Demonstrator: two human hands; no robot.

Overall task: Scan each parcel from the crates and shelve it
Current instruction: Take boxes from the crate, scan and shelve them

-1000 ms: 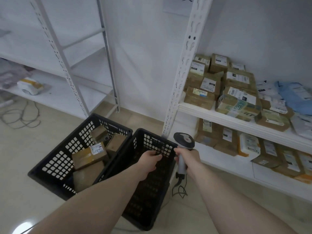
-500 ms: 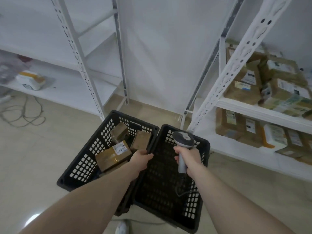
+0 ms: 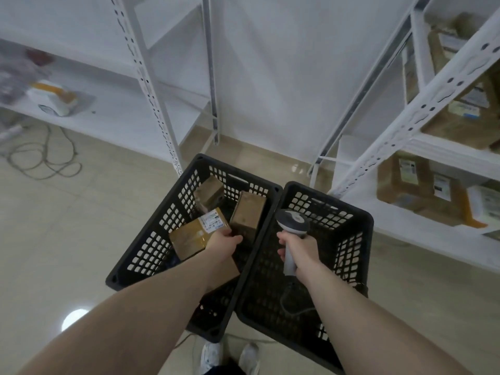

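Reaching: the left hand has been swung off the rim between the two crates and down into the left black perforated plastic crate.
Contact: the labelled brown cardboard parcel is now touched at its near corner; fingers are curled over the edge, though a full grip cannot be confirmed.
Scanner: the grey handheld barcode scanner is kept clenched in the right hand, held above the right black perforated crate, which is seen with no parcels.
View: the white metal shelf rack with stacked parcels has been pushed to the right edge as the head is turned down.
Remaining: two more brown cardboard boxes are left in the left crate.
Meaning: a new pick is judged to be starting; scanning and shelving are not yet done.
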